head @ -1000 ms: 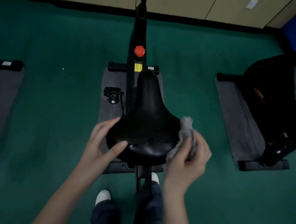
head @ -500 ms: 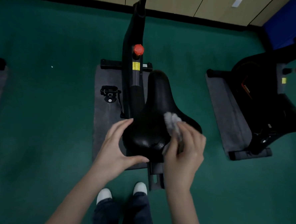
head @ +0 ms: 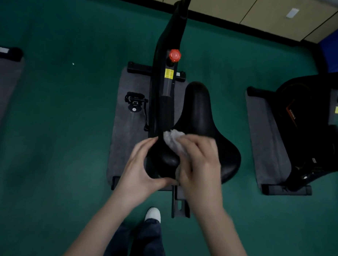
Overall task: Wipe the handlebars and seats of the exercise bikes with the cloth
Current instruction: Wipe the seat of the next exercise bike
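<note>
I read only orange lettering (head: 292, 114), seemingly "HANMA", on the right bike (head: 310, 136); the middle bike's yellow sticker (head: 169, 74) was illegible.

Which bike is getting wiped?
The middle bike: the left hand holds its seat, the right hand presses the cloth on it. The right bike stands untouched.

Left grip (head: 142, 165), right grip (head: 200, 165), both curled

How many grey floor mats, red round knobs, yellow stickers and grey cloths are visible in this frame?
Grey floor mats: 3
Red round knobs: 1
Yellow stickers: 2
Grey cloths: 1
Total: 7
</note>
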A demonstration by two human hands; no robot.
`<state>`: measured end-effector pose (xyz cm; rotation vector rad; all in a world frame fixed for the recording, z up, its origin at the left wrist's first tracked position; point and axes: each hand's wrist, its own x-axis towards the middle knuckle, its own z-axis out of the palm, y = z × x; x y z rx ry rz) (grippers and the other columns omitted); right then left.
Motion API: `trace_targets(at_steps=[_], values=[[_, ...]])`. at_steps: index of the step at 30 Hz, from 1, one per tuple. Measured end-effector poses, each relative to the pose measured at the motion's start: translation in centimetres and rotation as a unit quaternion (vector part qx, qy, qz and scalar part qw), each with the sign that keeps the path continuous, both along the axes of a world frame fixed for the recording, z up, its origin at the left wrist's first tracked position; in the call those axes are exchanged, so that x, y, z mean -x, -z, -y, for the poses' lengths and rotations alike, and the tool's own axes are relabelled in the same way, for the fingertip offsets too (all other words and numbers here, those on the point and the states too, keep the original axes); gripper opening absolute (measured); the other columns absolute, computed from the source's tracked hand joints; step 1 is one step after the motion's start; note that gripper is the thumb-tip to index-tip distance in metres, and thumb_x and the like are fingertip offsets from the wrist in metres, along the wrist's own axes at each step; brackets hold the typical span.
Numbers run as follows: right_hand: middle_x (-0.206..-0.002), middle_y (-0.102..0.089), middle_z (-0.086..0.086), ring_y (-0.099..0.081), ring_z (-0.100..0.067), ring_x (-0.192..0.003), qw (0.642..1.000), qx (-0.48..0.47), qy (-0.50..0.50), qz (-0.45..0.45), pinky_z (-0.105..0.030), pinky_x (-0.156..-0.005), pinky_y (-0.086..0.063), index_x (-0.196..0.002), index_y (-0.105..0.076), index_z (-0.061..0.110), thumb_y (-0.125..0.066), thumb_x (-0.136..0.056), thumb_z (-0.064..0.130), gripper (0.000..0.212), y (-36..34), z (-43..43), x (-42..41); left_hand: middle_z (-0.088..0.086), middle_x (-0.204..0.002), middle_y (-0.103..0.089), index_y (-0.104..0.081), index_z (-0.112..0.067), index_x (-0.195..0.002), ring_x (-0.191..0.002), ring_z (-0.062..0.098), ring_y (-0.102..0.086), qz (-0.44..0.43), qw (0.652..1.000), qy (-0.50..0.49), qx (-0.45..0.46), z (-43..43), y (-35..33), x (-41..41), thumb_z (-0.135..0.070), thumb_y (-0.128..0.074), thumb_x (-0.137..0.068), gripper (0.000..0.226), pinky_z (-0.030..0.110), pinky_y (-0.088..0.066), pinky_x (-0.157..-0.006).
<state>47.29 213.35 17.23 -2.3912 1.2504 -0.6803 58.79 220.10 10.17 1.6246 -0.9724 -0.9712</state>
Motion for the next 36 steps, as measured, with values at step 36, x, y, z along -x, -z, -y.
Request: trace_targets(at_steps=[36], values=[[-0.105, -0.064, -0.004, -0.054, -0.022, -0.100, 0.994, -0.016, -0.097, -0.056, -0.032, -0.088, -0.046, -0.107, -0.068, 0.005, -0.061, -0.084, -0.004, 0.025, -0.8, 1.1, -1.4, -0.039, -0.125, -0.036, -0.038, -0.051, -0.124, -0.122, -0.009, -0.042, -0.094, 0.992, -0.084, 0.003, -1.1, 1.2, 2.0, -0.045, -0.084, -0.052, 0.086, 0.009, -0.036, -0.100]])
